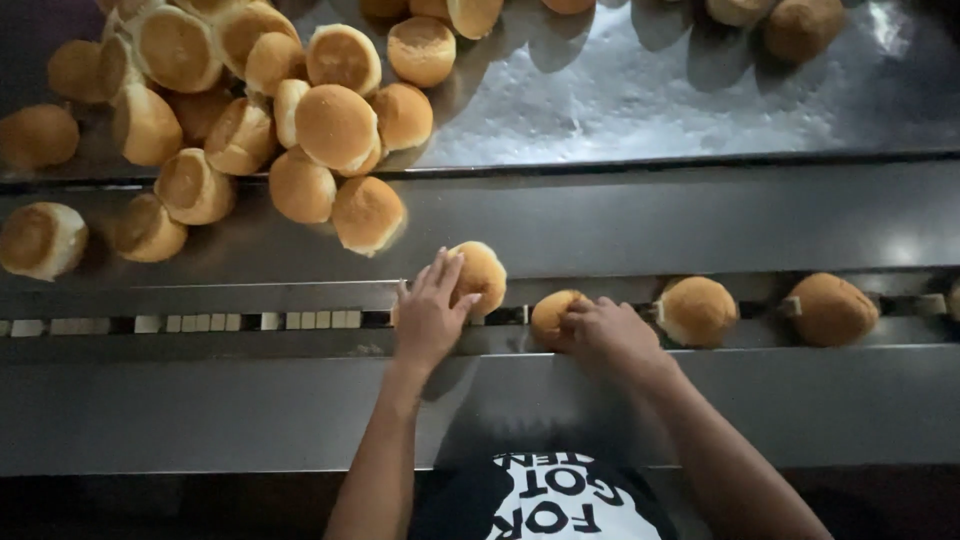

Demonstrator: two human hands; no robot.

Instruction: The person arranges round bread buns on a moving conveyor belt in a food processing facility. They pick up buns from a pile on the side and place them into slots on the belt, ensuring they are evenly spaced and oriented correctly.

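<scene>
Nearest the camera, a dark shirt with white print [545, 495] shows at the bottom edge, and two bare forearms reach over a dull steel ledge [200, 410]. The left hand [430, 315] lies with fingers spread over a round golden-brown bread roll [482, 275], touching its near side at the edge of a narrow slotted conveyor channel [200, 322]. The right hand [605, 330] curls its fingers on a second, smaller golden roll [552, 315] seated in that channel. Further right, two more rolls [697, 311] sit in the same channel. Beyond, a heap of golden buns [300, 110] lies piled on a wide scratched steel table [650, 90].
</scene>
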